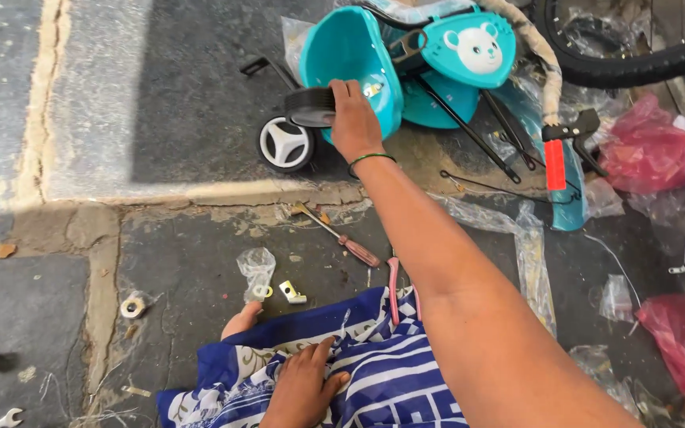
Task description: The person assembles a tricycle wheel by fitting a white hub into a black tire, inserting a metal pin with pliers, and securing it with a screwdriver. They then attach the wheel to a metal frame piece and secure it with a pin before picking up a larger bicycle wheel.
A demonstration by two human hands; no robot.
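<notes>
Teal plastic fills the ground just ahead of the right hand (354,119), whose fingers are closed around a small black training wheel (309,107) held against the edge of a teal bucket seat (342,51) of a child's cycle lying in pieces on the stone floor (120,95). A second small wheel (285,144) with a white hub stands just left of and below that hand. The left hand (301,390) rests flat and open on blue-and-white patterned cloth (390,372) over the lap, gripping nothing. Between the two hands lie a screwdriver (338,234) with a reddish handle, a small metal bracket (292,293) and a crumpled clear bag (257,265) with a fitting inside. I judge the loose small parts the likeliest trouble: a knee or the cloth shifting could scatter the bracket or a washer (132,307) into the floor's cracks, and the wheel could slip if the one-handed grip loosens. Right of the outstretched arm sit crumpled red plastic bags (644,147), more clear wrapping (529,254), and a teal panel bearing a white bear-face emblem (477,49) beyond the right hand. A red reflector strip (555,164) hangs by a brake lever.
</notes>
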